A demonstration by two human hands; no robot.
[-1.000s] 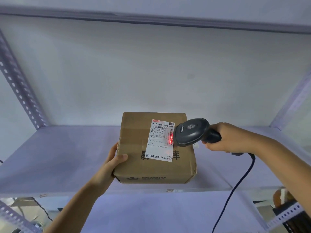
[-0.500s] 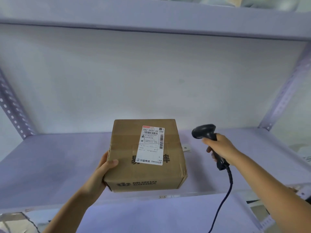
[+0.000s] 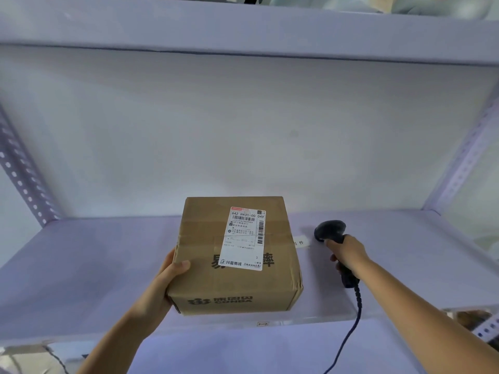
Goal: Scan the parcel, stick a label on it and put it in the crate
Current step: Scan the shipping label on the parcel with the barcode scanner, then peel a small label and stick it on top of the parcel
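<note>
A brown cardboard parcel [image 3: 216,276] sits on the white shelf [image 3: 81,265], near its front edge. A white shipping label [image 3: 244,238] with barcodes is stuck on the parcel's top. My left hand [image 3: 164,282] grips the parcel's near left corner, thumb on top. My right hand [image 3: 348,255] holds a black corded barcode scanner [image 3: 330,230] by its handle, to the right of the parcel and apart from it. The scanner's head points down at the shelf, close to its surface. No crate is in view.
A small white paper slip [image 3: 301,242] lies on the shelf between parcel and scanner. The scanner's cable [image 3: 348,338] hangs over the shelf's front edge. Perforated metal uprights stand at the left [image 3: 21,171] and right [image 3: 464,163]. Another shelf board [image 3: 243,28] runs overhead.
My right hand has drawn the scanner away from the label to the right and lowered it toward the shelf. The red scan line is gone. My left hand stays on the parcel.
</note>
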